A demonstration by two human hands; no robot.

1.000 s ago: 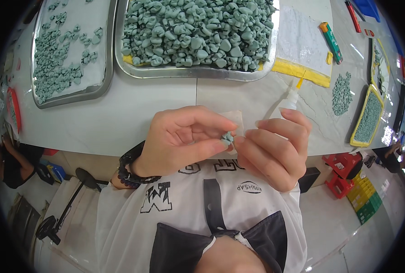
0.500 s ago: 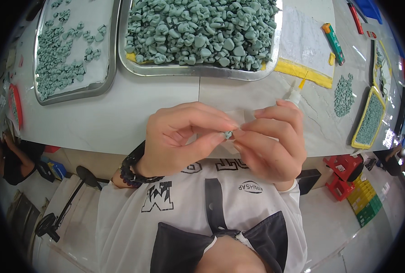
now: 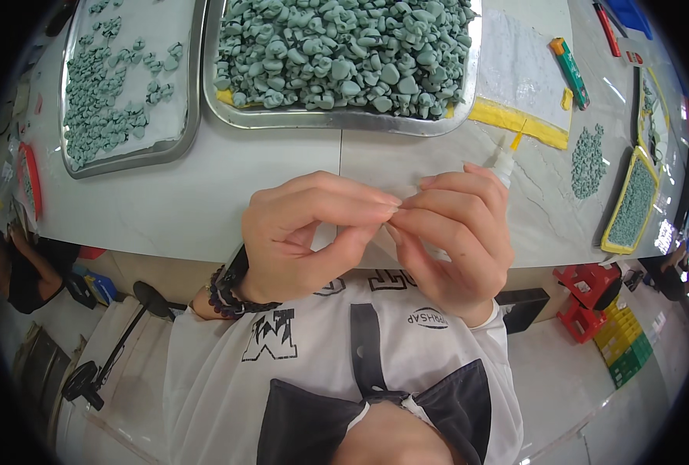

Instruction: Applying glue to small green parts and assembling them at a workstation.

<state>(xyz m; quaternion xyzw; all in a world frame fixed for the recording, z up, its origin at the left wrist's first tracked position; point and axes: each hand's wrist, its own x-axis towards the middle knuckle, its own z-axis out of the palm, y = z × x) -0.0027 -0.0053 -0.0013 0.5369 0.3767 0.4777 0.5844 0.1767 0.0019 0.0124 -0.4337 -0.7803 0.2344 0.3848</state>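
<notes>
Pinching something small between our fingertips at the table edge.
From the head view, our left hand (image 3: 305,236) and right hand (image 3: 457,232) meet fingertip to fingertip; whatever they grip is hidden. Heaped tray (image 3: 344,116) looks mostly untouched, sparse tray (image 3: 127,159) partly filled.

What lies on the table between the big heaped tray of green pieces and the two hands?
Head view: bare grey table between tray and left hand; a small white bottle by the right hand.
</notes>
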